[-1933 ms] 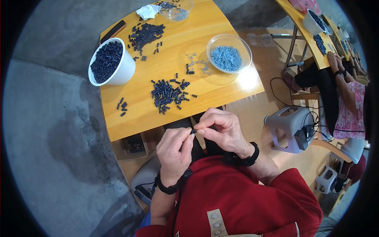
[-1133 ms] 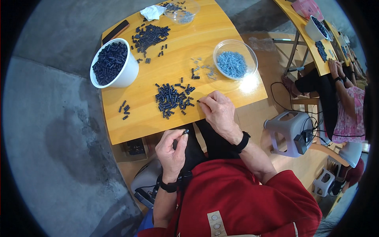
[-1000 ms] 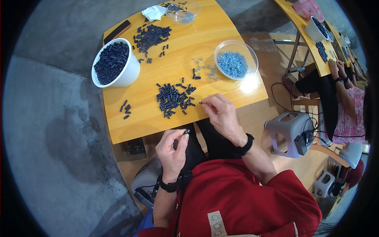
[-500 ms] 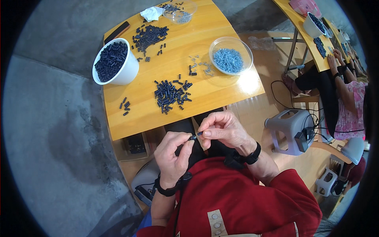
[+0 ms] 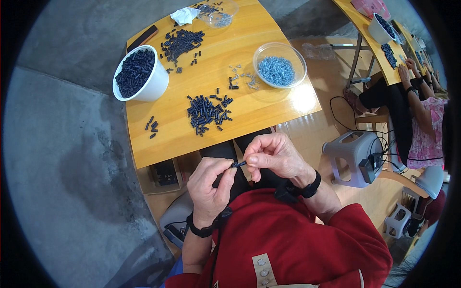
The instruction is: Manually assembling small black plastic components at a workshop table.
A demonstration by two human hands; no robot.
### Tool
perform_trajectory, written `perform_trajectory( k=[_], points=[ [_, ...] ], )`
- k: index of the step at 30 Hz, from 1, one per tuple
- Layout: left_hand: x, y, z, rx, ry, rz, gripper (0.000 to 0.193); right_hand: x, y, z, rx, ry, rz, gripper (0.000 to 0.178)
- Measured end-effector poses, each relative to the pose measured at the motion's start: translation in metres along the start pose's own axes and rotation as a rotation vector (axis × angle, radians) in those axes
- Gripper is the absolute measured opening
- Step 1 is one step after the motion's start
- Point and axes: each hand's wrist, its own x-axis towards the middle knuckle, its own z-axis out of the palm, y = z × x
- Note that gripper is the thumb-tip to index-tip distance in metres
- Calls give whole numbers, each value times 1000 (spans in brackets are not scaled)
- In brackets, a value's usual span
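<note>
Above my lap, just off the table's near edge, my two hands meet at the fingertips. A small dark ribbed cylinder [image 5: 235, 164] is pinched between the thumb and fingers of my left hand [image 5: 209, 185]. My right hand [image 5: 278, 157] pinches another small dark piece [image 5: 243, 163], mostly covered by the fingers, its end against the cylinder. Whether the two pieces are joined or only touching, I cannot tell. Closest on the table lies a loose pile of small black cylindrical pieces [image 5: 207, 113]. Beyond it to the right stands a clear round tub [image 5: 301, 61] of small translucent bluish pieces [image 5: 276, 71].
A white bucket [image 5: 156, 84] full of black pieces stands at the table's left. Farther back are another black pile [image 5: 182, 44], a dark flat object [image 5: 142, 38], crumpled white tissue [image 5: 184, 16] and a second clear tub [image 5: 234, 10]. A grey stool [image 5: 346, 156] and a seated person are at right.
The piece in my right hand has come up against the cylinder in my left; the gap between them has closed. The things on the table have not been moved.
</note>
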Motion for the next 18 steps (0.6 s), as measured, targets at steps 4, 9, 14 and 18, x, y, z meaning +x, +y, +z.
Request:
perform_trajectory(
  k=[4,9,14,18],
  points=[
    [1,2,-1,14,-17,13,16,1,-1,-1,-11,4,0,14],
    [3,2,-2,49,-20,58,16,1,-2,-1,-35,17,11,13],
    [5,1,-1,65,-24,43,17,1,-3,-1,-19,21,-13,13],
    [4,-1,0,72,-20,60,18,1,-4,0,-42,20,13,13]
  ],
)
